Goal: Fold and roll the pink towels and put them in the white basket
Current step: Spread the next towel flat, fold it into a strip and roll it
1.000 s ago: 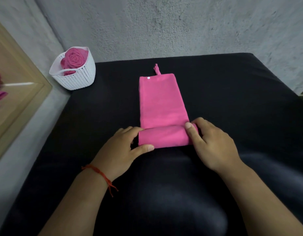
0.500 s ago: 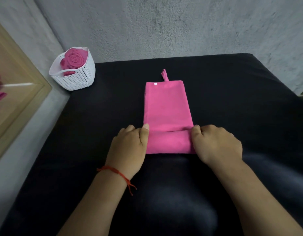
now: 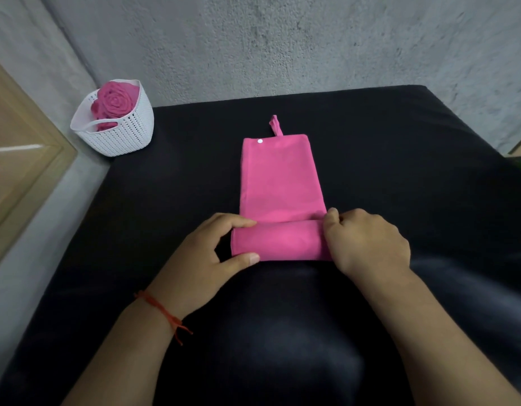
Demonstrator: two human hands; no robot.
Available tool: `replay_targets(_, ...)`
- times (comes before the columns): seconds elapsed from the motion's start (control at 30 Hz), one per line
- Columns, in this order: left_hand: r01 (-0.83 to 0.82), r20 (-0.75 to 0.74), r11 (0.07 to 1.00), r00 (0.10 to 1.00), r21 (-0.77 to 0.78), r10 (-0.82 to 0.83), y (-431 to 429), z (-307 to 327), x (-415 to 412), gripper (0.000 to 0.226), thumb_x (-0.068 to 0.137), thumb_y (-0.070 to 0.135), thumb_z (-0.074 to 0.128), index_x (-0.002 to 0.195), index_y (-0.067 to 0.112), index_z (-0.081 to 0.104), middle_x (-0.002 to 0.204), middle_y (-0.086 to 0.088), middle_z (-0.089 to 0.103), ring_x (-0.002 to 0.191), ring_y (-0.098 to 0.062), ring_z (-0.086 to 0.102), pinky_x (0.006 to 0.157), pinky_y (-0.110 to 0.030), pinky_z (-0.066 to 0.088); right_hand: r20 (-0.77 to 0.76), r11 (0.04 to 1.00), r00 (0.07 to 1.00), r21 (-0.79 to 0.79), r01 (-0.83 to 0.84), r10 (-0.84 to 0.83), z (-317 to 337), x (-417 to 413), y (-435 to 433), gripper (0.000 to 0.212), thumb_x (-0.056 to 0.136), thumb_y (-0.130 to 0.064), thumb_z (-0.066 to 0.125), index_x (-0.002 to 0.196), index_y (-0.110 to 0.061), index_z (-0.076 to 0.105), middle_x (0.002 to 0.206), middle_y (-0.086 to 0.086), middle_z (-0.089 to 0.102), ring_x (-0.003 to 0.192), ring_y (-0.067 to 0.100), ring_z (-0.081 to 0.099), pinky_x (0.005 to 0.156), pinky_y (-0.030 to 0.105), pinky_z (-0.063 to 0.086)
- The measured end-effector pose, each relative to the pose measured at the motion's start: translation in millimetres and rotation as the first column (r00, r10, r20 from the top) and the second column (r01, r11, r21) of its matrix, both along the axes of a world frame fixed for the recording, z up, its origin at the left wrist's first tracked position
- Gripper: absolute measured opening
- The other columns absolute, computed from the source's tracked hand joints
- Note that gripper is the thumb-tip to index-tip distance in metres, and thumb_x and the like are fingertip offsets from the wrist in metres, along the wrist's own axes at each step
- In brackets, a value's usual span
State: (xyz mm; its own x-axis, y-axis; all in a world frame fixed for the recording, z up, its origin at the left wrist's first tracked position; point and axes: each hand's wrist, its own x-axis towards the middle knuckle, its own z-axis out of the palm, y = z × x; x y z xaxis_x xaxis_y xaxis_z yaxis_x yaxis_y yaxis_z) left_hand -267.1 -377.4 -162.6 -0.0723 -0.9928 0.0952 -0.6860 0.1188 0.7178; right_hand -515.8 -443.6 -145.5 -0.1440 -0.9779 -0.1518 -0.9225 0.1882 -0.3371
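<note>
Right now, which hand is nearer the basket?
Left. The left hand grips the rolled end of the towel on the side toward the basket, which sits beyond it to the left. The right hand grips the opposite end, farther away.

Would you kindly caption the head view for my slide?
The left hand and right hand grip the rolled near end of a folded pink towel; white basket holds rolled towels.

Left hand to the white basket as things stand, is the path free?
Probably yes: only bare black surface lies between the left hand and the white basket, far left. But it grips one rolled end of the pink towel.
</note>
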Motion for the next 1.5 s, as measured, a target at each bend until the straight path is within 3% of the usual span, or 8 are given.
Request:
replay_targets(0.23,-0.095,0.042,0.989,0.995,0.109,0.091,-12.0,1.1,-6.3,0.042,0.097,0.057,0.059,0.138,0.050,0.056,0.117,0.029,0.056,0.112,0.010,0.051,0.094,-0.017,0.040,0.166,0.854,0.931,-0.473,-0.215,0.326,-21.2,-5.0,0.4,0.028,0.109,-0.042,0.043,0.091,-0.025,0.055,0.089,-0.009,0.050,0.076,0.014,0.052,0.062,0.033,0.036)
replay_targets(0.43,-0.115,0.129,0.990,0.986,0.084,0.103,-19.8,0.0,-16.9,0.039,0.105,0.058,0.036,0.134,0.039,0.055,0.115,0.018,0.060,0.109,-0.003,0.056,0.095,-0.029,0.045,0.250,0.875,0.914,-0.447,-0.184,0.320,-23.5,-5.5,-1.0,0.035,0.110,-0.045,0.043,0.081,-0.027,0.051,0.083,-0.009,0.052,0.071,0.008,0.053,0.060,0.029,0.038)
replay_targets(0.63,-0.163,0.124,0.984,0.980,0.068,0.154,-11.9,1.2,-34.9,0.036,0.109,0.052,0.024,0.087,0.030,0.042,0.067,0.007,0.047,0.061,-0.007,0.049,0.058,-0.032,0.032,0.182,0.966,0.970,-0.233,-0.113,0.158,-12.4,-8.3,-1.0,0.043,0.106,-0.046,0.040,0.076,-0.023,0.061,0.076,-0.007,0.060,0.067,0.016,0.054,0.062,0.036,0.039)
replay_targets(0.8,-0.279,0.318,0.929,0.882,-0.243,0.348,-9.4,-4.9,-49.6,0.033,0.110,0.046,0.023,0.088,0.030,0.042,0.083,0.009,0.050,0.079,-0.016,0.046,0.071,-0.042,0.044,0.157,0.989,0.985,-0.135,-0.053,0.075,-9.8,-3.4,-3.7,0.043,0.105,-0.051,0.037,0.084,-0.026,0.066,0.078,-0.005,0.061,0.072,0.024,0.057,0.067,0.038,0.044)
replay_targets(0.9,-0.140,0.291,0.930,0.925,-0.339,0.245,-9.3,-6.6,-41.1,0.027,0.106,0.048,0.042,0.104,0.025,0.057,0.103,0.009,0.055,0.094,-0.015,0.049,0.083,-0.040,0.048,0.167,0.992,0.985,-0.123,-0.017,0.038,-10.7,-2.1,-6.8,0.041,0.104,-0.057,0.038,0.088,-0.027,0.063,0.082,-0.005,0.062,0.078,0.027,0.059,0.070,0.039,0.046)
replay_targets(1.03,0.072,0.249,0.972,0.968,-0.224,-0.014,-3.3,-8.0,-15.1,0.051,0.085,0.051,0.078,0.128,0.029,0.062,0.128,0.017,0.053,0.122,-0.007,0.050,0.108,-0.023,0.039,0.290,0.979,0.957,-0.195,0.059,0.000,-14.9,-5.8,-9.9,0.034,0.097,-0.059,0.057,0.083,-0.028,0.059,0.079,-0.011,0.063,0.074,0.018,0.060,0.063,0.035,0.042)
replay_targets(1.17,0.010,0.126,0.993,0.992,-0.122,0.005,-1.0,-7.9,-9.1,0.061,0.077,0.048,0.086,0.132,0.042,0.061,0.132,0.029,0.051,0.131,-0.006,0.049,0.110,-0.020,0.038,0.396,0.952,0.917,-0.293,0.083,0.041,-18.9,-6.4,-7.3,0.040,0.094,-0.055,0.065,0.073,-0.023,0.056,0.071,-0.009,0.063,0.068,0.014,0.061,0.060,0.035,0.048)
replay_targets(1.5,-0.143,-0.039,0.986,0.988,0.087,0.147,-16.1,-5.1,-13.8,0.045,0.083,0.069,0.071,0.121,0.049,0.058,0.116,0.014,0.066,0.104,-0.001,0.063,0.092,-0.034,0.054,0.219,0.914,0.943,-0.374,-0.156,0.251,-18.7,-15.6,6.2,0.049,0.103,-0.068,0.041,0.077,-0.028,0.052,0.078,-0.010,0.057,0.078,0.017,0.055,0.065,0.037,0.042)
